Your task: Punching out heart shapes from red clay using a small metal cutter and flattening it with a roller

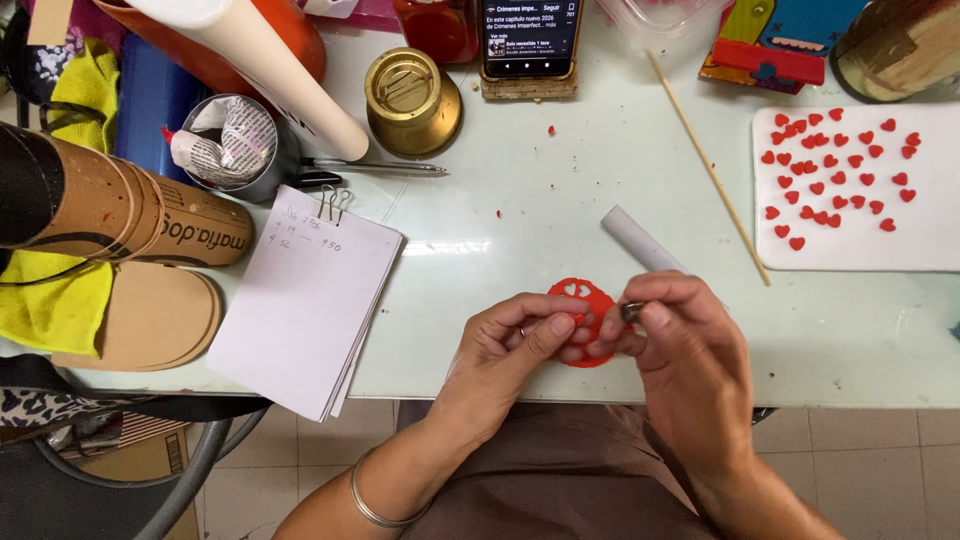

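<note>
My left hand (515, 345) pinches the lower left edge of a round red foam piece (581, 297) with heart-shaped holes cut in its top. It is held just above the near edge of the pale table (560, 200). My right hand (675, 340) grips a small metal punch tool (632, 311) pressed against the right side of the red piece. Its fingers also touch the foam from below. A white cylinder (640, 240) lies on the table just behind my right hand.
A white sheet (900, 240) at the right holds several small red cut-out hearts. A long wooden stick (708, 165) lies diagonally. A clipped paper pad (305, 300), gold tin (410, 100), phone (530, 40), pen (375, 166), cardboard tubes (130, 215) and a foil-lined cup (235, 145) crowd the left and back.
</note>
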